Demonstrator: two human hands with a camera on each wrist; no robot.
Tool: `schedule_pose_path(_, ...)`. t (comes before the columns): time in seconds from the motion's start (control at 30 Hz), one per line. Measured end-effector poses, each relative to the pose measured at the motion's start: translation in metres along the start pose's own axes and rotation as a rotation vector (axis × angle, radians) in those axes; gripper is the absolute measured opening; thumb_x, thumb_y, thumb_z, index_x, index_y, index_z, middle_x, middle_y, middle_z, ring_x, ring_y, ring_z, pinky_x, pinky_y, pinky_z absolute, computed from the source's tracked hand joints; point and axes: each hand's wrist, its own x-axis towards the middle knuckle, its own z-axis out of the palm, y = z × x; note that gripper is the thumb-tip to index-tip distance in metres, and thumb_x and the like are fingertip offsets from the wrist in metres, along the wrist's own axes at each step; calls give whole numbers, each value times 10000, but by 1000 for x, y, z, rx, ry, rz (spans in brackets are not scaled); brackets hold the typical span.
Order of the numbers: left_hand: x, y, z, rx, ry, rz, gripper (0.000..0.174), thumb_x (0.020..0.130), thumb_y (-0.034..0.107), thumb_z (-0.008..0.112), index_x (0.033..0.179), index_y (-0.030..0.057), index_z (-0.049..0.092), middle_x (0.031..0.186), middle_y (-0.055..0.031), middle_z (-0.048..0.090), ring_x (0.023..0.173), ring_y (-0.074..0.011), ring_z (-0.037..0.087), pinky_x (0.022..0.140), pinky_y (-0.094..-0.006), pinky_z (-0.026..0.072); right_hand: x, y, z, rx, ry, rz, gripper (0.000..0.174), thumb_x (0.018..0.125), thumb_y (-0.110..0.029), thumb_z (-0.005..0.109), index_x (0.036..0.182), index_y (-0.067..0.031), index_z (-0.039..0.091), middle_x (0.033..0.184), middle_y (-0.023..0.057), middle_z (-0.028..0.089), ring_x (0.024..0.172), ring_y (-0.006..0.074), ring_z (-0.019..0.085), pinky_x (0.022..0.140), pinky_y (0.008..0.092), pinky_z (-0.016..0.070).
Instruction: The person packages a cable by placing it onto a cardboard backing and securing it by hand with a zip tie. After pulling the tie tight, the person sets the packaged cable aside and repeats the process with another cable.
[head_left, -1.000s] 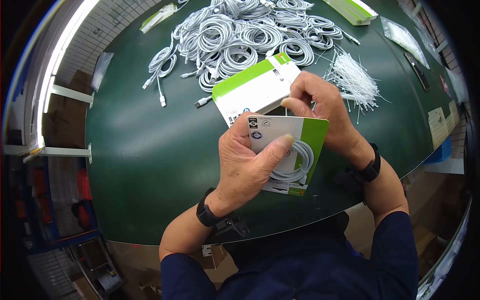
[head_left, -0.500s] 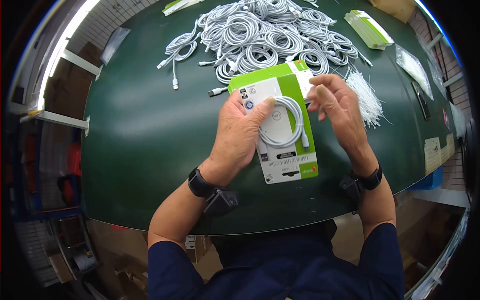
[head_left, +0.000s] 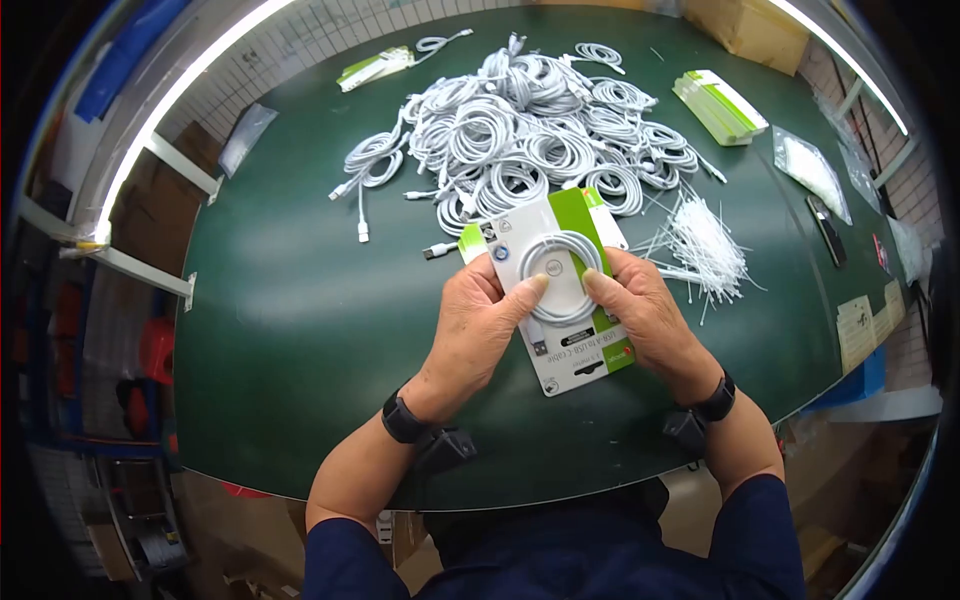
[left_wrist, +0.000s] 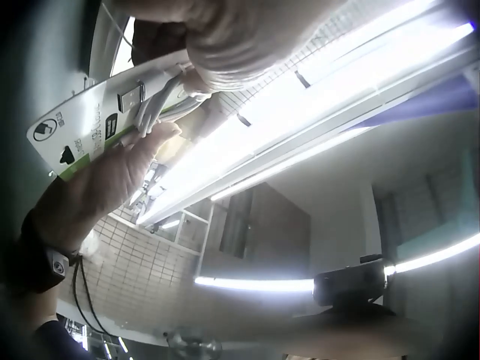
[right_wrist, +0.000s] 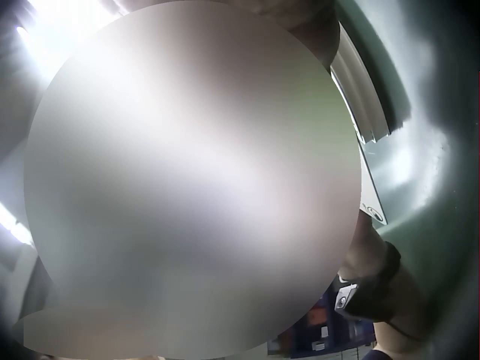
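In the head view a white and green card (head_left: 568,372) is held up between both hands, a coiled white cable (head_left: 558,318) lying on its face. My left hand (head_left: 474,325) grips the card's left edge, thumb on the coil. The right hand (head_left: 650,315) pinches the opposite edge, its thumb also on the coil. The left wrist view shows the card (left_wrist: 90,120) edge-on with a cable plug (left_wrist: 130,97). A large blurred disc covers most of the right wrist view. Behind the held card, more green and white cards (head_left: 608,222) are partly hidden.
A heap of coiled white cables (head_left: 500,130) lies on the green table (head_left: 300,380). White zip ties (head_left: 708,245) are at its right, with a stack of cards (head_left: 720,108), a plastic bag (head_left: 812,172) and a dark tool (head_left: 826,230) farther right. A cardboard box (head_left: 745,32) stands at the back.
The right hand, apart from the card half a second ago, now holds its right edge. The card has turned from its back-tilted pose to face up more fully, and the head view has shifted.
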Motion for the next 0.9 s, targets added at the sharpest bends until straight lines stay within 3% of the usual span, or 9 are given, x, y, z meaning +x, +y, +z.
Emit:
schedule_pose_path(0.23,-4,-6,-5,-97,17,-15,307,1010,61,722,1298,-24,656,1193,-93,753,1039,-134,711,967,-307,576,2,3,-1,48,-49,-35,376,1067,-212,659,1338,46,627,1148,86,746,992,107,690,908,278,553)
schedule_pose_path(0.33,-18,9,-7,136,64,63,281,1007,50,720,1270,-30,661,1156,-93,761,1000,-130,722,902,-294,597,0,7,-2,-50,-81,-52,349,1058,-226,685,1288,33,640,1096,70,753,961,83,681,852,260,552)
schedule_pose_path(0.4,-27,19,-18,189,107,73,285,1006,49,720,1272,-26,650,1153,-92,762,984,-126,726,881,-288,605,2,15,-4,-54,-114,-47,301,1060,-207,681,1255,19,641,1022,62,756,871,78,689,736,235,537)
schedule_pose_path(0.53,-44,37,-69,19,222,96,315,1019,70,712,1307,-8,611,1178,-84,760,990,-121,732,893,-278,604,-1,3,3,-105,-81,-9,221,1066,-146,646,1224,9,657,950,65,758,764,95,704,658,216,529)
schedule_pose_path(0.6,-52,51,-108,104,366,142,244,1011,116,744,1210,14,647,1043,-46,764,835,-77,716,722,-223,576,2,5,1,-164,-47,27,192,1063,-129,642,1197,4,674,924,59,757,747,87,701,645,207,527)
schedule_pose_path(0.67,-56,62,-154,107,482,233,209,1021,127,733,1193,38,655,1013,-29,759,766,-63,694,673,-212,553,3,6,0,-177,-25,42,173,1060,-125,643,1172,-1,689,902,55,753,730,85,697,635,203,527)
schedule_pose_path(0.73,-61,89,-184,32,591,316,206,1024,135,731,1189,40,653,1038,-44,756,792,-90,703,689,-245,567,3,5,0,-188,-15,56,162,1057,-121,646,1156,-2,696,894,55,751,723,83,694,631,203,530)
schedule_pose_path(0.8,-76,103,-250,-69,682,308,274,1034,149,719,1253,6,639,1154,-92,747,961,-156,731,840,-308,601,3,4,0,-194,-20,68,157,1055,-117,651,1147,1,698,899,58,750,728,82,693,636,207,536)
schedule_pose_path(0.9,-86,98,-314,-47,827,433,435,1057,181,691,1367,-98,569,1343,-191,673,1243,-270,661,1110,-412,537,2,2,1,-210,-42,85,143,1048,-90,651,1135,13,696,904,62,748,738,85,692,664,221,557)
